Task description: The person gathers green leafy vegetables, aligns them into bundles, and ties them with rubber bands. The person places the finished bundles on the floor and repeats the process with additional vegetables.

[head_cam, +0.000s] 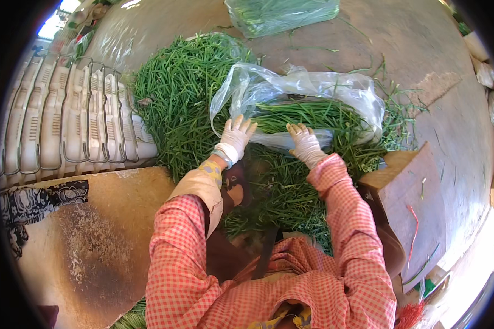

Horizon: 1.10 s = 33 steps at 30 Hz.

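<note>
Both of my hands wear thin whitish gloves. My left hand (pixel 235 136), fingers spread, rests at the near left edge of a clear plastic bag (pixel 348 84), by the ends of the long green leafy stalks (pixel 308 111) lying inside it. My right hand (pixel 305 144) lies over the bag's near edge, its fingers reaching towards the stalks; whether it pinches the plastic cannot be told. The bag lies on its side, its loose mouth open at the left. A large heap of green stalks and leaves (pixel 181 90) spreads left of the bag and under it towards my feet.
White plastic crates (pixel 76 111) with metal handles stand at the left, above a stained board (pixel 119 214). A filled clear bag of greens (pixel 284 16) lies on the concrete floor (pixel 399 45) ahead. To the right is a cardboard-like box (pixel 411 205) with a red string (pixel 414 230).
</note>
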Motion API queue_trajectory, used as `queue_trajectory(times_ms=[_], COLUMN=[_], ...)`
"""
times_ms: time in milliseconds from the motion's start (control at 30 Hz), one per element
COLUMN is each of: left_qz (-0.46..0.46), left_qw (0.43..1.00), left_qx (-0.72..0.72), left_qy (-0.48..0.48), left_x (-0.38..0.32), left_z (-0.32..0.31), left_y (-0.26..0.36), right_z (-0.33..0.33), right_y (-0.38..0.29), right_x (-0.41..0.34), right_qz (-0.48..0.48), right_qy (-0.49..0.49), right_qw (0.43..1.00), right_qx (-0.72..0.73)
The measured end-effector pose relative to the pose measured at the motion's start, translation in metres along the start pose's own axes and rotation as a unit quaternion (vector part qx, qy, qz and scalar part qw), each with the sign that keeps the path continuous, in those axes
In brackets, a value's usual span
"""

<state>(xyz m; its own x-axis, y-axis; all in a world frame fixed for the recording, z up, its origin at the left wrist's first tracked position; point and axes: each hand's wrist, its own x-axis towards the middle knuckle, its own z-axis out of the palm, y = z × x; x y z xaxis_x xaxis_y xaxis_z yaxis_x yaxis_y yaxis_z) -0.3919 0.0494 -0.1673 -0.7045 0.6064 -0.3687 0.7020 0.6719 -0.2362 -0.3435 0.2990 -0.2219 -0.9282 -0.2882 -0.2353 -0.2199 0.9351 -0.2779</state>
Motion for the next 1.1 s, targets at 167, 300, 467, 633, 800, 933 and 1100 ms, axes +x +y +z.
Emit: queue_trajectory(times_ms=[167,300,467,633,800,933,1100], left_qz=[-0.118,-0.428,-0.541,-0.51,-0.407,-0.361,-0.362], left_qw=[0.856,0.556,0.698,0.396,0.037,0.048,0.038], left_qx=[-0.467,-0.603,-0.357,-0.709,-0.837,-0.819,-0.804], left_qy=[-0.19,0.378,0.305,0.285,0.365,0.444,0.469], left_x=[0.029,0.023,0.026,0.045,0.027,0.013,0.012], left_z=[0.022,0.004,0.043,0.074,0.058,0.048,-0.006], left_y=[0.009,0.061,0.065,0.062,0.038,0.044,0.048], right_z=[0.076,0.018,-0.008,0.055,0.042,-0.012,-0.002], right_y=[-0.03,-0.008,0.015,-0.009,0.019,0.031,-0.029], right_x=[-0.019,0.015,0.129,0.189,0.17,0.125,0.138], right_qz=[-0.052,0.097,0.01,0.064,0.079,0.013,-0.076], right_qy=[-0.392,0.01,0.095,-0.01,-0.143,-0.054,-0.127], right_qw=[0.906,0.943,0.986,0.998,0.979,0.982,0.986], right_qx=[0.15,0.317,0.133,-0.019,0.125,0.181,0.076])
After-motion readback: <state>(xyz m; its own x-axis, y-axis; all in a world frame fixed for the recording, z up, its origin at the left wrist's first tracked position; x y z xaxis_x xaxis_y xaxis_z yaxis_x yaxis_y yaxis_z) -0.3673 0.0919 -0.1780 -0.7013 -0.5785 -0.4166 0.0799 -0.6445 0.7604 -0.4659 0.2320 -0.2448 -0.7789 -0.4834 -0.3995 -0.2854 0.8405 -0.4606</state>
